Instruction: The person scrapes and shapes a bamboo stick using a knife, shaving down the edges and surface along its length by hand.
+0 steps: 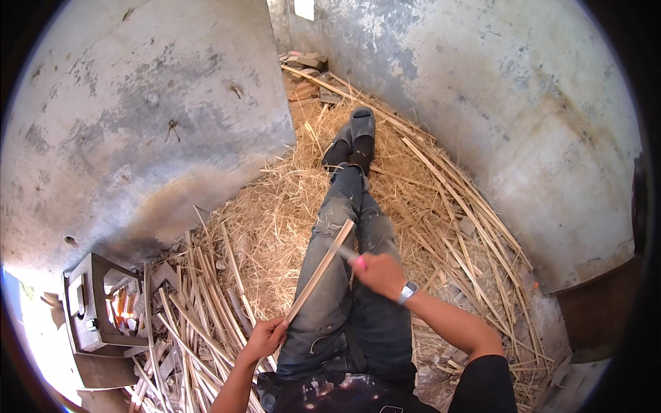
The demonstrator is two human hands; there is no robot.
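A long, narrow, pale wooden strip (317, 279) lies slantwise over my thighs, its far end just past my knees. My left hand (266, 339) is closed round its near end, beside my left thigh. In my right hand (379, 275), above the right leg, is a knife (346, 252) with a bit of pink handle showing. Its blade, smeared by motion, meets or crosses the strip near the far end; whether it touches is unclear. The right fingers are wrapped round the handle, and a watch (407, 292) is on that wrist.
My legs (337, 227) stretch forward, crossed at the ankles, over straw-like shavings (268, 213). Long strips lie heaped at left (206, 303) and along the right wall (475, 220). A dark box-like cabinet (103, 339) stands at left. Worn grey walls (509, 103) rise on both sides.
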